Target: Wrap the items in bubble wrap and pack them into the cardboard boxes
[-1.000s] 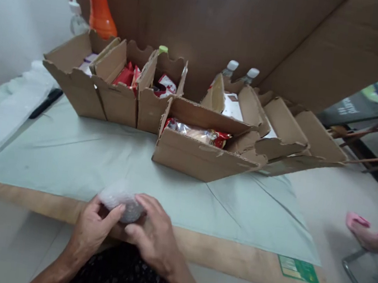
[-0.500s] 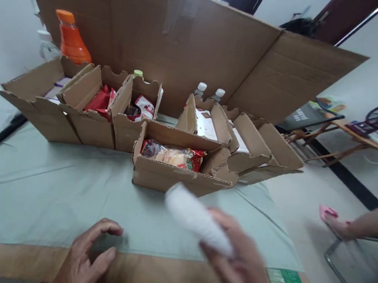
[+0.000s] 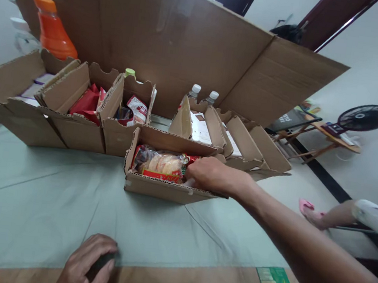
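My right hand (image 3: 212, 175) reaches forward into the right end of the front cardboard box (image 3: 158, 188), with its fingers curled down inside. A sliver of a white wrapped bundle (image 3: 190, 184) shows under it. Beside the hand in the same box lies a clear snack packet (image 3: 161, 163) with red print. My left hand (image 3: 87, 263) rests near the table's front edge on the pale green cloth (image 3: 45, 201). Its fingers are curled in against the thumb, and nothing shows in them.
A row of open cardboard boxes (image 3: 72, 131) holds red packets (image 3: 86, 100), and more boxes (image 3: 244, 144) stand at the right. Behind are an orange bottle (image 3: 52, 30), water bottles (image 3: 194, 90) and a tall cardboard sheet (image 3: 186, 53). Another person's foot (image 3: 308, 210) is on the floor at right.
My right hand carried the white wrapped bundle from the table edge forward into the front box. My left hand let go of it and stayed near the edge, curling closed.
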Demonstrator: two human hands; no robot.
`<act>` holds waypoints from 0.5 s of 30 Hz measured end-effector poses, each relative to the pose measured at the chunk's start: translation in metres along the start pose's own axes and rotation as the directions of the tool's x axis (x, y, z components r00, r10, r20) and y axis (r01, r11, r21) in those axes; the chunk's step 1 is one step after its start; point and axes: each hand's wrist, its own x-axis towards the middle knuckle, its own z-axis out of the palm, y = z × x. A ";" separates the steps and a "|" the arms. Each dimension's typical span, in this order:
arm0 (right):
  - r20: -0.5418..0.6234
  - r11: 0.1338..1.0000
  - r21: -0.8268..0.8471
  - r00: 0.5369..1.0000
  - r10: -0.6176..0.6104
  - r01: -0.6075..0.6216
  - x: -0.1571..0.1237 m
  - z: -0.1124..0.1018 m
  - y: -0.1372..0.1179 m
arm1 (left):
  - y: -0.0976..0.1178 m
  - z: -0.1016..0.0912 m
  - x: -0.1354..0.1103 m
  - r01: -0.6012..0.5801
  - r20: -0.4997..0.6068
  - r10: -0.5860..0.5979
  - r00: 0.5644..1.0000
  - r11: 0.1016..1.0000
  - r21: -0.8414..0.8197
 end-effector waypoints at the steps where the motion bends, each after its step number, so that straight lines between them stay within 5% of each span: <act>1: 0.138 0.998 -0.021 0.989 -0.060 0.064 0.001 0.001 -0.002 | 0.000 0.001 0.000 -0.002 0.003 0.002 1.000 1.000 0.002; 3: 0.331 0.983 -0.053 0.932 -0.148 0.175 -0.005 -0.007 0.001 | -0.001 0.001 -0.001 -0.002 0.010 0.002 1.000 1.000 0.003; 4: 0.316 0.982 -0.054 0.936 -0.153 0.179 -0.013 -0.015 0.007 | -0.002 0.001 -0.004 0.003 0.013 -0.003 1.000 1.000 0.005; 7: 0.046 0.998 -0.031 0.997 -0.055 0.056 -0.058 -0.041 0.031 | -0.004 -0.006 -0.012 0.041 0.024 -0.042 0.999 0.998 0.043; 9: -0.165 0.997 0.026 0.983 0.074 -0.071 -0.095 -0.046 0.046 | -0.006 -0.014 -0.013 0.085 0.000 -0.085 0.996 0.991 0.104; 12: -0.257 0.955 0.212 0.931 0.261 -0.210 -0.135 -0.016 0.056 | -0.008 -0.024 0.009 0.236 -0.067 -0.229 0.971 0.960 0.152; 15: -0.199 0.859 0.457 0.915 0.351 -0.230 -0.134 0.043 0.047 | -0.012 -0.016 0.062 0.379 -0.086 -0.376 0.922 0.925 0.021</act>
